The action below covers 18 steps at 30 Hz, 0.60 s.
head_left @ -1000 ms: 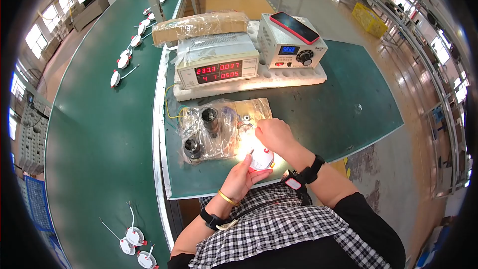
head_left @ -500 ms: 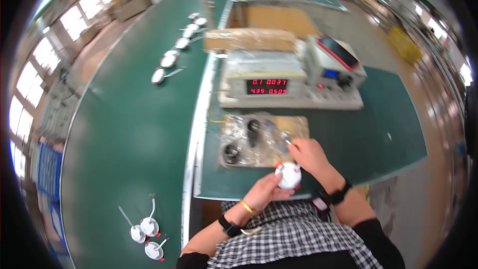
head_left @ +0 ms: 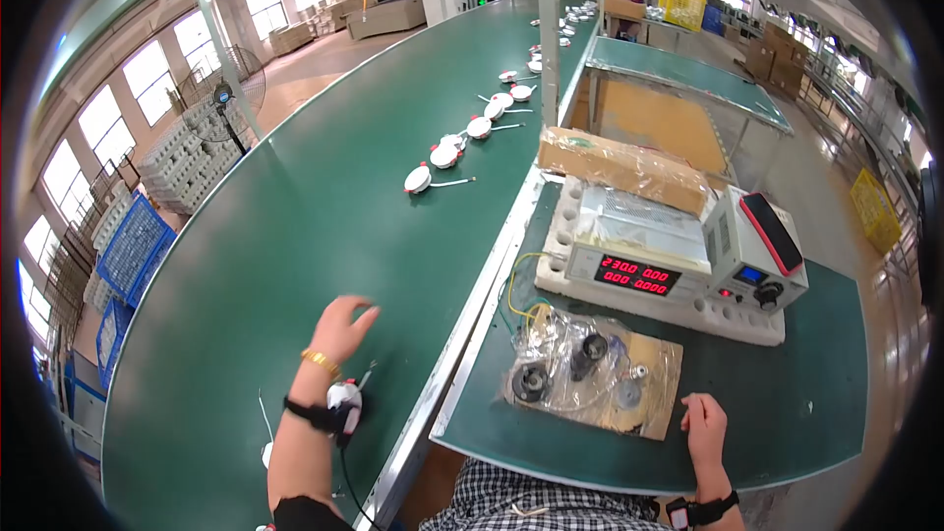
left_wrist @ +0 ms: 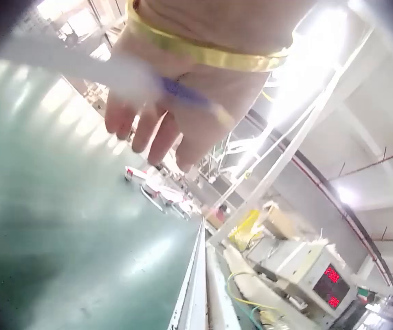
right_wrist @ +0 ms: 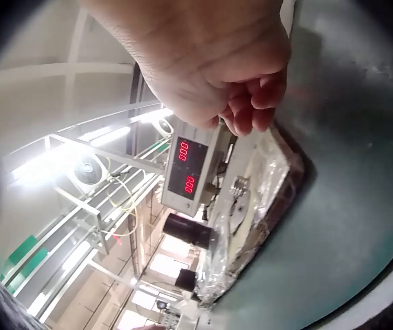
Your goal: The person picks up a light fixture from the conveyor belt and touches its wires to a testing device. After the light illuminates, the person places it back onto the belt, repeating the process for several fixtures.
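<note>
My left hand [head_left: 344, 320] reaches out over the green conveyor belt [head_left: 246, 265] with fingers spread and holds nothing. The left wrist view shows the same hand [left_wrist: 155, 130] bare above the belt. A small white round lamp [head_left: 343, 396] with a red clip shows beside my left wrist, partly hidden by the strap. My right hand [head_left: 703, 428] rests on the green bench [head_left: 787, 383] just right of the plastic-wrapped test board [head_left: 590, 374]. In the right wrist view its fingers [right_wrist: 251, 110] hang loosely curled around nothing.
A power meter [head_left: 639, 275] with red digits near zero sits behind the board. To its right is a supply box [head_left: 757, 280] with a phone [head_left: 772, 231] on top. A wrapped carton [head_left: 619, 167] lies behind. Several white lamps [head_left: 442, 152] lie up the belt.
The lit lamp left the test board and its light went out. My left hand swung left over the belt and now holds nothing. The right hand dropped to the bench. Meter readings fell.
</note>
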Tool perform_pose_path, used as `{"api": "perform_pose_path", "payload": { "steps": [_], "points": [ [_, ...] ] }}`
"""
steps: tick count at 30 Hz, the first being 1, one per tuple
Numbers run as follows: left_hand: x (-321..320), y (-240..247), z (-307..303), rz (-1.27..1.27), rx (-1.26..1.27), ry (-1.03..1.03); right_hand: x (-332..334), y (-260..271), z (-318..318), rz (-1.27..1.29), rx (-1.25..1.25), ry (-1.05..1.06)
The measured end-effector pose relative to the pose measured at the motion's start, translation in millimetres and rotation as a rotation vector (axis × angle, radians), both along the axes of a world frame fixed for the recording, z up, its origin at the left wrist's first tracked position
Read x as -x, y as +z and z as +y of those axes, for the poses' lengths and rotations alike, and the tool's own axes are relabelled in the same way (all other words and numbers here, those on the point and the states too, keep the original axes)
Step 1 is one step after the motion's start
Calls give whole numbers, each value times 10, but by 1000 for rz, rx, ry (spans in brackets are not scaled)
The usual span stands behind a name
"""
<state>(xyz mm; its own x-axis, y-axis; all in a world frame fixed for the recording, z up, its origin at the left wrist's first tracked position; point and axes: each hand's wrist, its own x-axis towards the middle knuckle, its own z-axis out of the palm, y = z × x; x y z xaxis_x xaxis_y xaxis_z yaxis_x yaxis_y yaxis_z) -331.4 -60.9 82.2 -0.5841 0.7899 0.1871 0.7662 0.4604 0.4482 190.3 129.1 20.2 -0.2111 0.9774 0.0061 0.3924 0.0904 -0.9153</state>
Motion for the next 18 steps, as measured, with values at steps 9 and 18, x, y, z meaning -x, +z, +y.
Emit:
{"api": "perform_pose_path", "payload": {
  "steps": [9, 18],
  "points": [
    [1085, -861, 2642, 805, 196, -13, 19, -211, 118, -121, -60, -228],
    [1615, -962, 3211, 669, 411, 187, 62, -32, 98, -368, -276, -88]
  ]
}}
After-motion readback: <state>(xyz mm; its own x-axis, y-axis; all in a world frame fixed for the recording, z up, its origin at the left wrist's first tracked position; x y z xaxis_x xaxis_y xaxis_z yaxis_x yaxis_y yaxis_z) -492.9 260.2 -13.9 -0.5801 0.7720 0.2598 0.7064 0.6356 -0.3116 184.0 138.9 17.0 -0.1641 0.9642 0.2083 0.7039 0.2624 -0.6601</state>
